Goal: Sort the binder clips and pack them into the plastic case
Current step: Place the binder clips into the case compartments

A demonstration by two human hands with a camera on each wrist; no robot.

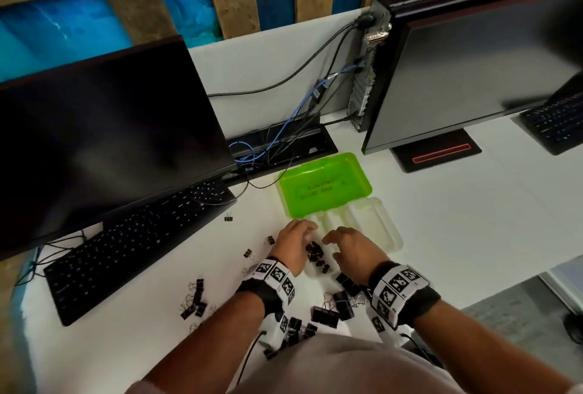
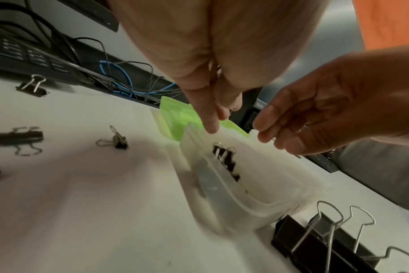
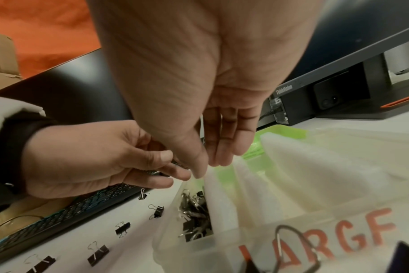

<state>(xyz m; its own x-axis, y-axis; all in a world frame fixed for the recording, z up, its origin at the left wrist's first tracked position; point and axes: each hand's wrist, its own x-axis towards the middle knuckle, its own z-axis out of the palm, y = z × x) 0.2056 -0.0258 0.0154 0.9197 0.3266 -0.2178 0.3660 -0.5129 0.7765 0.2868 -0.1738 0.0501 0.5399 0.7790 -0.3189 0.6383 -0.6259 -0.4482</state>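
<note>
A clear plastic case (image 1: 375,226) with dividers lies on the white desk, its green lid (image 1: 321,185) open behind it. Its left compartment holds several small black binder clips (image 1: 315,256) (image 2: 227,160) (image 3: 196,218). Red lettering "LARGE" (image 3: 327,245) marks its near wall. My left hand (image 1: 303,234) (image 3: 159,171) hovers over that compartment, fingers curled, pinching a small metal clip. My right hand (image 1: 334,240) (image 3: 213,155) is beside it with straight fingers pointing down, thumb close to the left fingertips. Large clips (image 1: 344,302) (image 2: 315,243) lie near my wrists.
Medium clips (image 1: 194,299) sit in a heap at the left, and small ones (image 1: 228,217) are scattered near a black keyboard (image 1: 135,245). Dark monitors (image 1: 94,128) (image 1: 473,71) stand behind, with a cable tray (image 1: 277,144) between them. The desk edge runs at the right.
</note>
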